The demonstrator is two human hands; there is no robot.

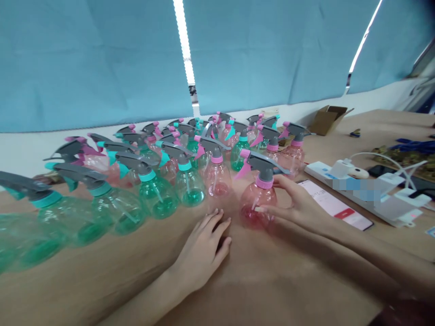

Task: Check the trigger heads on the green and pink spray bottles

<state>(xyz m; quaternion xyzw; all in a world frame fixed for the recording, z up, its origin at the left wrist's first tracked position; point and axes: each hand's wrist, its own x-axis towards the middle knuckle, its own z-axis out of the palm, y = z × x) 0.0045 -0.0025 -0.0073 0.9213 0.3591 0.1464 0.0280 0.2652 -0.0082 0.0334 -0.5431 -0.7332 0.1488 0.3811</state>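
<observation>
My right hand (294, 201) grips a pink spray bottle (255, 199) by its round body, thumb at the front and fingers behind. The bottle stands upright, its grey and pink trigger head pointing left. Flat on the table, my left hand (205, 246) rests with fingers apart and holds nothing. Just beyond it are a pink-collared spray bottle (218, 176) and a green spray bottle (189, 183). Another green spray bottle (158, 194) stands to their left, in a curved front row.
Many more pink and green spray bottles crowd behind, up to the wall with a blue curtain (118, 59). On the right lie a phone (335, 203) and a white power strip (367, 194) with plugs and cables. An open cardboard box (328, 120) stands farther back on the brown table (272, 271).
</observation>
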